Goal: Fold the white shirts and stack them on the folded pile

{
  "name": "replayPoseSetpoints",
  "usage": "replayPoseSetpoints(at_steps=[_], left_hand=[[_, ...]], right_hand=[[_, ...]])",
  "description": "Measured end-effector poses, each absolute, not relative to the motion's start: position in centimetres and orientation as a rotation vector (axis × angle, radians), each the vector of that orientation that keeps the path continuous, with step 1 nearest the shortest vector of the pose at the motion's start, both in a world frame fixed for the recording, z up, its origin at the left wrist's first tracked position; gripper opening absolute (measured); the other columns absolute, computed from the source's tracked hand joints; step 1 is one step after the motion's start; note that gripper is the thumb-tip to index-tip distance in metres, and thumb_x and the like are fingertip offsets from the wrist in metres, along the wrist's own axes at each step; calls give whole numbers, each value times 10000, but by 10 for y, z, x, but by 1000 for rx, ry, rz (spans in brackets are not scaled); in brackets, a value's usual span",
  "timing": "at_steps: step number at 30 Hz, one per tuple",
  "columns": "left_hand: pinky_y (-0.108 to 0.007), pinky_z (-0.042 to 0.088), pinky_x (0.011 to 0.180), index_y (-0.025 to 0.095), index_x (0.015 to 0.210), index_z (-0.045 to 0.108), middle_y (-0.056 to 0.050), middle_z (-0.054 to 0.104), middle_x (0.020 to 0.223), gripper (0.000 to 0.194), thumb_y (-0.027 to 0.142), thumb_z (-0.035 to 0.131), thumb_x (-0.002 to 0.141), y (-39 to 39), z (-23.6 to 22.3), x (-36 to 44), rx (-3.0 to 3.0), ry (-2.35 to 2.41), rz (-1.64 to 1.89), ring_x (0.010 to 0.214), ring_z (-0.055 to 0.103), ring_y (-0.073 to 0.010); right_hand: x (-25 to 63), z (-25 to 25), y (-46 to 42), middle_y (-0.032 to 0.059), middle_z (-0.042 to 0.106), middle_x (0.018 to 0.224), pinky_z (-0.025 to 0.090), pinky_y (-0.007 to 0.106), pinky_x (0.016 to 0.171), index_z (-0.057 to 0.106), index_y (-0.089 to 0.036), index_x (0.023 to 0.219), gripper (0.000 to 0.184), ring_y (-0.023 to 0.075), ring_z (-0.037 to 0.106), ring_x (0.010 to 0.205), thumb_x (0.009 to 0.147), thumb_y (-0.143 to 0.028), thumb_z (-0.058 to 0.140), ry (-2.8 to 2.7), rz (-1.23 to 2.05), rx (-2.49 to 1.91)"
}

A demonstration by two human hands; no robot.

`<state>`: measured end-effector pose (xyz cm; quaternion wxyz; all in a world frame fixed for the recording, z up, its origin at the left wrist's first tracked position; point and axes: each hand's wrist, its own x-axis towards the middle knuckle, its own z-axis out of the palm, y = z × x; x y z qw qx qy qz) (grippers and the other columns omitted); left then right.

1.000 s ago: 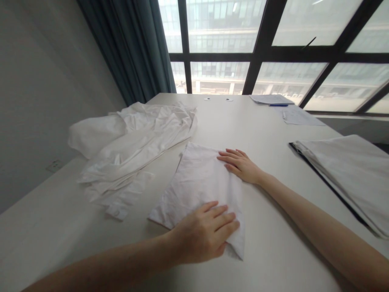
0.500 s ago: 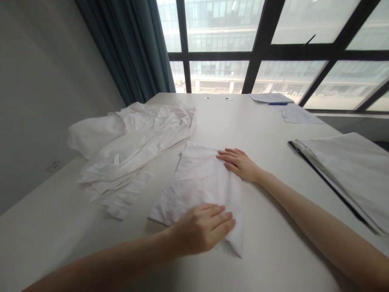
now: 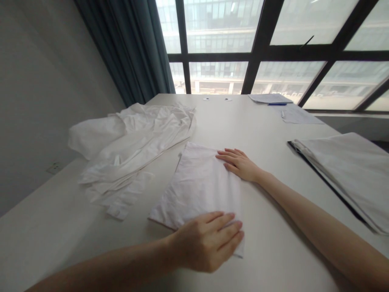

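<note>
A folded white cloth (image 3: pixel 194 186) lies on the table in front of me, roughly four-sided, with faint creases. My left hand (image 3: pixel 209 239) rests over its near edge, fingers stretched toward the right corner and slightly apart. That hand covers part of the near edge. On the far right edge of the cloth lies my right hand (image 3: pixel 238 163), palm down with the fingers extended. Neither hand grips anything.
A rumpled heap of white fabric (image 3: pixel 136 142) spreads over the left of the white table (image 3: pixel 261 227). At the right is folded white fabric (image 3: pixel 349 170) with a black edge beneath. Papers (image 3: pixel 270 98) and a blue pen (image 3: pixel 277 104) lie at the far right, before the window.
My left hand has slid a little to the right and nearer to me along the cloth, and the near right part looks flatter. My right hand has stayed in place.
</note>
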<state>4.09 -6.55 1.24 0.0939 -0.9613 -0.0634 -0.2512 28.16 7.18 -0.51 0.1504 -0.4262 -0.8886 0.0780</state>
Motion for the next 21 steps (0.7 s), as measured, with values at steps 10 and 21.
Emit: replayPoseSetpoints(at_steps=[10, 21], left_hand=[[-370, 354, 1116, 130, 1217, 585, -81, 647, 1263, 346, 291, 446, 944, -68, 15, 40, -3192, -287, -654, 1244, 537, -189], [-514, 285, 1122, 286, 1388, 472, -71, 371, 1528, 459, 455, 447, 962, -60, 24, 33, -3273, -183, -314, 1414, 317, -273]], right_hand=[[281, -6, 70, 40, 391, 1524, 248, 564, 1112, 463, -309, 1424, 462, 291, 297, 1416, 978, -342, 349, -2565, 115, -1314], [273, 10, 54, 66, 431, 1497, 249, 499, 1134, 551, -251, 1342, 438, 246, 342, 1400, 912, -275, 468, -2605, 166, -887]])
